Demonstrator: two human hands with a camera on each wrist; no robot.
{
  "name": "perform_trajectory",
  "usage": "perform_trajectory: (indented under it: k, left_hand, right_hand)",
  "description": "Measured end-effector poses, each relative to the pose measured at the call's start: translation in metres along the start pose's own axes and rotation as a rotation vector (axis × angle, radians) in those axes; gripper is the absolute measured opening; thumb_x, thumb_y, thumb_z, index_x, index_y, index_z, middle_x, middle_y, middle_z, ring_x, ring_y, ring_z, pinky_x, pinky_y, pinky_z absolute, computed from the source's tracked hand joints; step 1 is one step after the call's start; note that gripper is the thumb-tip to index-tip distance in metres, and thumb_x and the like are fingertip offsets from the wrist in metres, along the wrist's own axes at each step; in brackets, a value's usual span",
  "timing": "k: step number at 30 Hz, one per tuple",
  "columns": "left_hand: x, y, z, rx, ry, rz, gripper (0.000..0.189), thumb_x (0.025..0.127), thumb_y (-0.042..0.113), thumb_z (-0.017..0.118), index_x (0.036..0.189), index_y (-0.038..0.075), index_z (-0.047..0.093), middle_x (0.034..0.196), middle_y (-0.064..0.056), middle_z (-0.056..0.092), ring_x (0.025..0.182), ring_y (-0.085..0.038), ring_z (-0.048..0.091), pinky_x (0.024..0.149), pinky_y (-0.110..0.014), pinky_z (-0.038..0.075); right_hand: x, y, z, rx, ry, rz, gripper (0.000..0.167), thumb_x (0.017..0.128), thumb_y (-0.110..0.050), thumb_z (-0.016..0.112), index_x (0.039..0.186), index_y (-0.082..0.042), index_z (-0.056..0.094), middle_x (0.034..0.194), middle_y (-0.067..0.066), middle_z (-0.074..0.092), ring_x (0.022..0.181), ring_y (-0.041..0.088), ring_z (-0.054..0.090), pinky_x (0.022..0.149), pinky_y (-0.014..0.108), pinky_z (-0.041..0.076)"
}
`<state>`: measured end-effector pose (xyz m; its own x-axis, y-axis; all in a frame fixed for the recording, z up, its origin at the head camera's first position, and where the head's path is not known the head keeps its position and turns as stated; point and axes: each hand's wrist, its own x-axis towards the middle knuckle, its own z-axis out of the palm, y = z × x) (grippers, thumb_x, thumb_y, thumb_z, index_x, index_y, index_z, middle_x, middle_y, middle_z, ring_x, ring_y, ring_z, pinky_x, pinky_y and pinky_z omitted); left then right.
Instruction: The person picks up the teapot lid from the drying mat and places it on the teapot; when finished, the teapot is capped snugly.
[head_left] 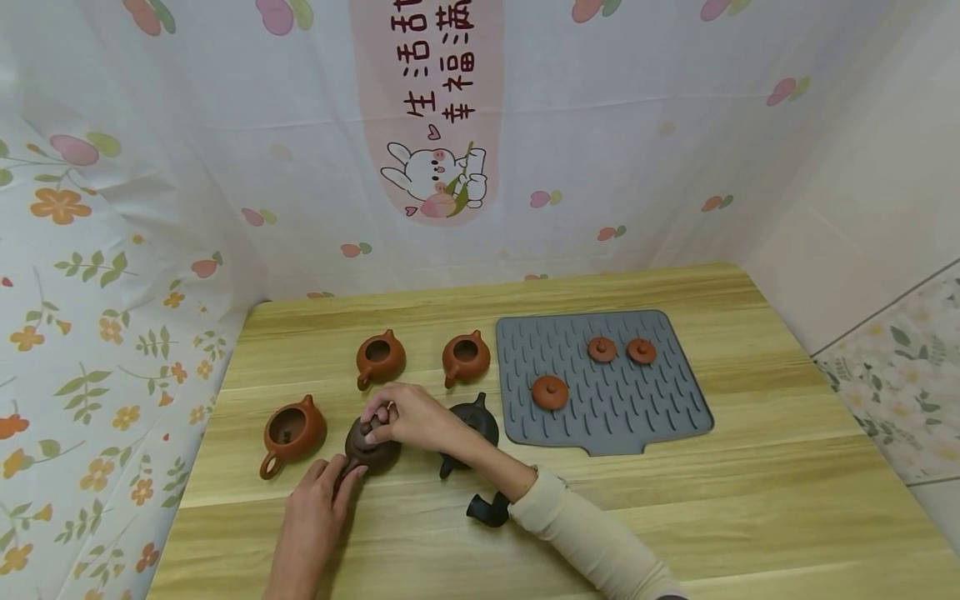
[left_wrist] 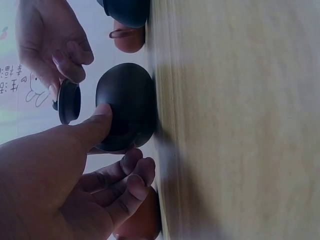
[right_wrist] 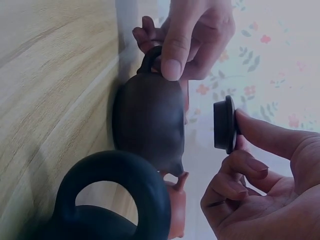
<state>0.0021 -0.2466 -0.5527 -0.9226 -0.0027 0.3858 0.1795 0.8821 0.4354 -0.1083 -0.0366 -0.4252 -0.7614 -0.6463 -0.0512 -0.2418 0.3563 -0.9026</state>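
Note:
My left hand (head_left: 315, 504) holds a dark brown teapot (head_left: 381, 458) by its handle, with the thumb on top, as the right wrist view shows. The teapot stands upright on the wooden table. Above it, my right hand (head_left: 412, 417) pinches a small round dark lid (right_wrist: 225, 125) by the knob. In both wrist views the lid is apart from the teapot (left_wrist: 127, 95), its underside facing the pot. Under my right forearm stands a black teapot (head_left: 483, 421), partly hidden. An orange-brown teapot (head_left: 309, 429) without a lid stands left of the held one.
Two more lidless orange-brown teapots, one left (head_left: 390, 358) and one right (head_left: 476, 362), stand farther back. A grey ridged mat (head_left: 600, 417) at the right bears three orange-brown lids. A black curved piece (head_left: 487, 511) lies partly behind my right sleeve. Patterned cloth (head_left: 300, 167) hangs behind the table.

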Motion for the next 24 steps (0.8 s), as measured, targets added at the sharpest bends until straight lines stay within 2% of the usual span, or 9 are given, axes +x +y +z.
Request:
perform_trajectory:
  k: [6, 16, 24]
  left_hand:
    - [0.000, 0.000, 0.000, -0.003, 0.005, 0.001, 0.026, 0.093, 0.014, 0.089, 0.098, 0.017, 0.064, 0.080, 0.002, 0.052, 0.063, -0.009, 0.042, 0.054, -0.029, 0.041]
    - [0.000, -0.002, 0.000, -0.005, -0.010, -0.004, 0.020, 0.098, 0.019, 0.085, 0.099, 0.017, 0.065, 0.081, 0.002, 0.055, 0.062, -0.008, 0.046, 0.053, -0.028, 0.042]
    - [-0.001, -0.004, 0.002, -0.003, -0.008, -0.007, 0.020, 0.098, 0.021, 0.086, 0.101, 0.018, 0.066, 0.082, 0.004, 0.055, 0.063, -0.008, 0.049, 0.053, -0.029, 0.043]
  right_hand:
    - [0.003, -0.002, 0.002, -0.011, -0.010, 0.006, 0.015, 0.093, -0.005, 0.088, 0.104, -0.008, 0.079, 0.085, -0.008, 0.057, 0.068, 0.002, 0.046, 0.069, 0.018, 0.040]
    - [0.008, 0.002, 0.005, -0.037, -0.010, -0.001, 0.014, 0.093, -0.006, 0.088, 0.103, -0.008, 0.079, 0.084, -0.008, 0.056, 0.068, 0.002, 0.046, 0.069, 0.018, 0.040]
    - [0.011, 0.004, 0.009, -0.074, -0.016, 0.003, 0.016, 0.092, -0.005, 0.089, 0.102, -0.008, 0.078, 0.082, -0.009, 0.056, 0.072, 0.001, 0.047, 0.071, 0.018, 0.041]
